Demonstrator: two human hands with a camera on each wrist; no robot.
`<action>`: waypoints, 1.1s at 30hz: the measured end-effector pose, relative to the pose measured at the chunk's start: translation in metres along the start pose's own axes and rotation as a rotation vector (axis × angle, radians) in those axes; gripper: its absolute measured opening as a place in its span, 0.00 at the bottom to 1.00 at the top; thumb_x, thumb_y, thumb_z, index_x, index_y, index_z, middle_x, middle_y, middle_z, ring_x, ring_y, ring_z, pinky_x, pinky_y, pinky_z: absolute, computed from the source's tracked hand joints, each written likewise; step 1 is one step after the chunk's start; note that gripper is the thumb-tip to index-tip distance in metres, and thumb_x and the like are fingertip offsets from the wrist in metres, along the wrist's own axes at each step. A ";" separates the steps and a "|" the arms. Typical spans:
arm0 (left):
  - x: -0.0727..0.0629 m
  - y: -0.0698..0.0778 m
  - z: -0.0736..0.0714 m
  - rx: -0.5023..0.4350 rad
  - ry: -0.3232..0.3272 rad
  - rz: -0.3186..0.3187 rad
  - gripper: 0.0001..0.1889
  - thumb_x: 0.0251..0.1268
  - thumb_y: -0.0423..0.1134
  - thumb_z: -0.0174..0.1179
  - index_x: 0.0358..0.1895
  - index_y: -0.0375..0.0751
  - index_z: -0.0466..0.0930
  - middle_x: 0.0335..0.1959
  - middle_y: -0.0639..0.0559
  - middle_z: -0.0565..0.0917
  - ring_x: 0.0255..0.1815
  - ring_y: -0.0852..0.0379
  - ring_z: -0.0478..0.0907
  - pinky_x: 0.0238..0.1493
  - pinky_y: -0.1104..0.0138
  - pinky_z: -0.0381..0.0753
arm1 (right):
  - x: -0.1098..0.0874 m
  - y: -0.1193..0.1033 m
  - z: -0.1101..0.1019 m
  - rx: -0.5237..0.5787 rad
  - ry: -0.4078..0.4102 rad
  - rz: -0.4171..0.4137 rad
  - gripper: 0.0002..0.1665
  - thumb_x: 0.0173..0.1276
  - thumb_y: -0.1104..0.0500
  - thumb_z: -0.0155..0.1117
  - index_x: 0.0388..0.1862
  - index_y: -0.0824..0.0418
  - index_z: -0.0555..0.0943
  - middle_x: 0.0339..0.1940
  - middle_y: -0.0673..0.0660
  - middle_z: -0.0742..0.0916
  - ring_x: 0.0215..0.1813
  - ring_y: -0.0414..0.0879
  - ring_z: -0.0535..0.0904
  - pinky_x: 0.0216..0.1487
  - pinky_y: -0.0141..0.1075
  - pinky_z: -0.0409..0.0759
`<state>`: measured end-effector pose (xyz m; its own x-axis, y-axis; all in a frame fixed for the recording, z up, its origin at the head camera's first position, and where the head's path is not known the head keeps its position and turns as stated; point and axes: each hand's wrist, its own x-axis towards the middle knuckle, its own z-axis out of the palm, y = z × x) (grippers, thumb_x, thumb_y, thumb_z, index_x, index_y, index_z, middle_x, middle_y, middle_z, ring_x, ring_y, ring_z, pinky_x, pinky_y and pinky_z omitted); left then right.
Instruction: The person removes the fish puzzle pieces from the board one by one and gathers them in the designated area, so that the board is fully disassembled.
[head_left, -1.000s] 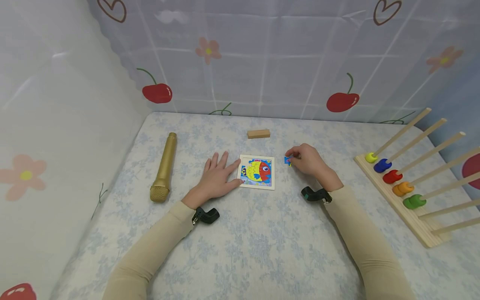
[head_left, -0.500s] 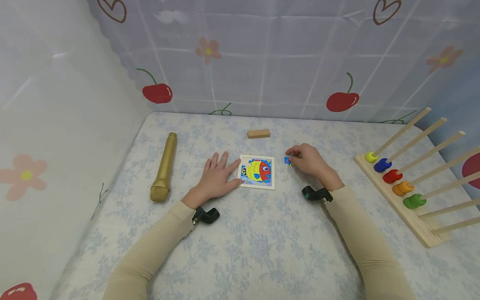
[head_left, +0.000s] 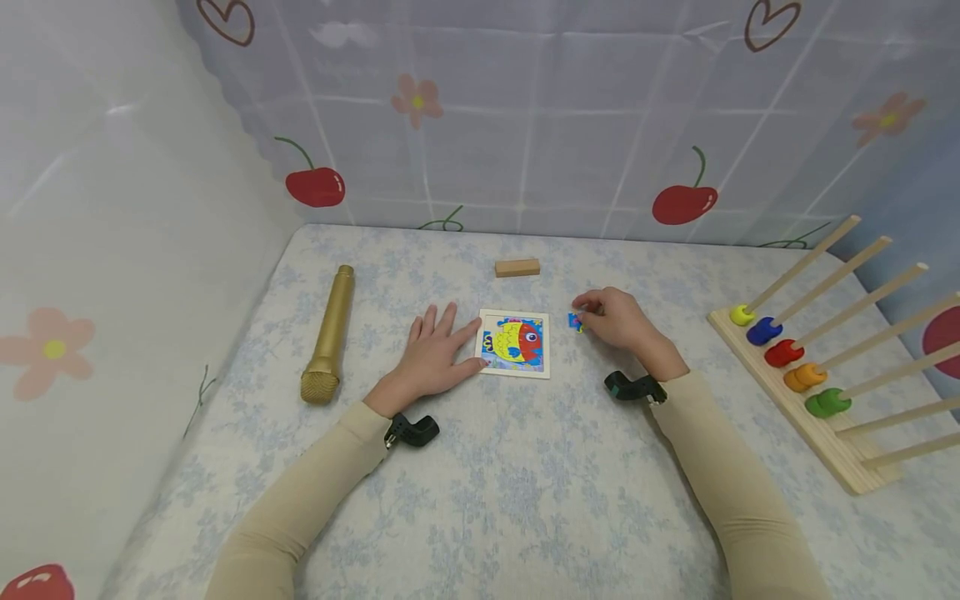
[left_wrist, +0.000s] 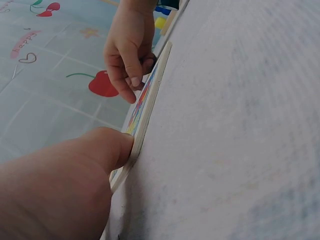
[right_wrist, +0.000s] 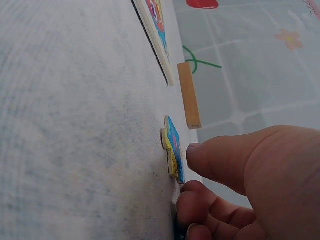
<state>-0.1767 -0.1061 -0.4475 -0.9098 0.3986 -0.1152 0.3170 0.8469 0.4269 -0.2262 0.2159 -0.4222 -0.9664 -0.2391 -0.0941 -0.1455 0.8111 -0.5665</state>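
Note:
My left hand (head_left: pixel 431 360) lies spread beside a square puzzle board (head_left: pixel 514 377). Its thumb and index fingertip rest on the board's left edge. The picture is a yellow and red fish on blue; a bare pale patch shows at its upper left. To the right of the board, a small blue and yellow puzzle piece (right_wrist: pixel 174 145) lies flat on the cloth. My right hand (head_left: pixel 617 321) is right over that piece with bent fingers. In the right wrist view, its thumb (right_wrist: pixel 215 159) stands slightly apart from the piece, and the other fingers are by its near end.
A wooden block (head_left: pixel 517 267) lies behind the board. A gold microphone (head_left: pixel 327 342) is at the left. On the right stands a wooden peg rack (head_left: pixel 795 408) with coloured beads on tilted pegs. A patterned curtain (head_left: pixel 525 125) hangs at the back of the table.
My right hand has shifted very slightly to the right, and more of the puzzle piece's printed face shows beside its fingertips. My left hand and the board have stayed put.

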 end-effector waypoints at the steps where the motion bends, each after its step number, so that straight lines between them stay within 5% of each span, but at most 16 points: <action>1: 0.000 0.000 0.000 0.001 0.000 0.000 0.39 0.72 0.62 0.54 0.82 0.55 0.57 0.85 0.38 0.42 0.85 0.33 0.30 0.81 0.36 0.35 | 0.000 0.000 0.000 0.001 0.002 0.001 0.18 0.75 0.62 0.58 0.59 0.67 0.82 0.49 0.67 0.84 0.43 0.55 0.76 0.45 0.43 0.76; 18: 0.000 0.000 -0.001 -0.010 0.004 0.011 0.39 0.72 0.62 0.54 0.82 0.54 0.58 0.85 0.37 0.42 0.85 0.32 0.30 0.80 0.36 0.36 | 0.002 -0.003 -0.006 0.011 0.001 0.004 0.22 0.74 0.62 0.58 0.65 0.68 0.79 0.49 0.66 0.84 0.42 0.54 0.77 0.41 0.39 0.75; 25: 0.001 -0.002 0.000 -0.006 0.008 0.007 0.39 0.72 0.64 0.53 0.82 0.56 0.57 0.86 0.39 0.42 0.85 0.33 0.29 0.81 0.37 0.34 | 0.008 -0.027 -0.004 0.002 -0.012 -0.042 0.23 0.74 0.62 0.60 0.66 0.67 0.78 0.51 0.67 0.84 0.35 0.53 0.75 0.34 0.35 0.75; 33: 0.002 -0.002 0.001 0.005 -0.003 -0.004 0.39 0.72 0.65 0.52 0.82 0.57 0.57 0.86 0.39 0.42 0.85 0.33 0.29 0.81 0.37 0.35 | 0.022 -0.059 0.011 -0.009 -0.072 -0.121 0.22 0.74 0.60 0.61 0.64 0.66 0.79 0.52 0.66 0.84 0.39 0.54 0.76 0.40 0.38 0.76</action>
<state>-0.1790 -0.1067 -0.4493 -0.9105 0.3958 -0.1194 0.3143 0.8502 0.4223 -0.2367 0.1569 -0.4003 -0.9240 -0.3730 -0.0839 -0.2624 0.7784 -0.5704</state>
